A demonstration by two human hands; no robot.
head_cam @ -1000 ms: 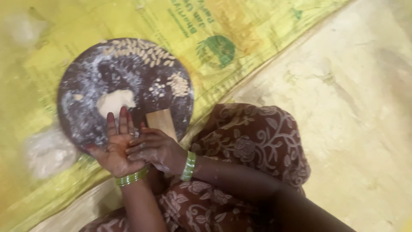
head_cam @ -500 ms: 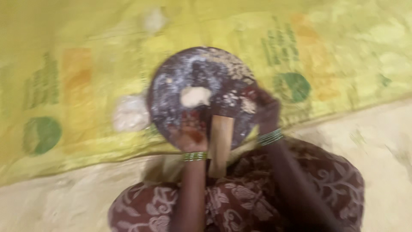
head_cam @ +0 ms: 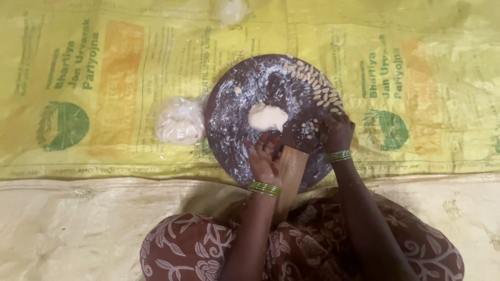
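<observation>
Head view shows your left hand (head_cam: 264, 162) lying flat and released on the round floured board (head_cam: 229, 119), at its 6 o'clock edge, just beside the ridged wooden block (head_cam: 291, 169). Your right hand (head_cam: 336, 131) sits at 4 o'clock, fingers curled over small shaped dough pieces (head_cam: 312, 83); whether that grip is grasping one, you cannot tell. A dough lump (head_cam: 267, 116) rests at the centre. At 9 o'clock, a bagged dough ball (head_cam: 180, 121) lies on the yellow sack mat (head_cam: 104, 78).

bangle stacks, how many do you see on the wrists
2. One green bangle stack sits on the left wrist, just below the left hand beside the wooden tool. The other bangle stack sits on the right wrist, below the right hand on the round board.
</observation>
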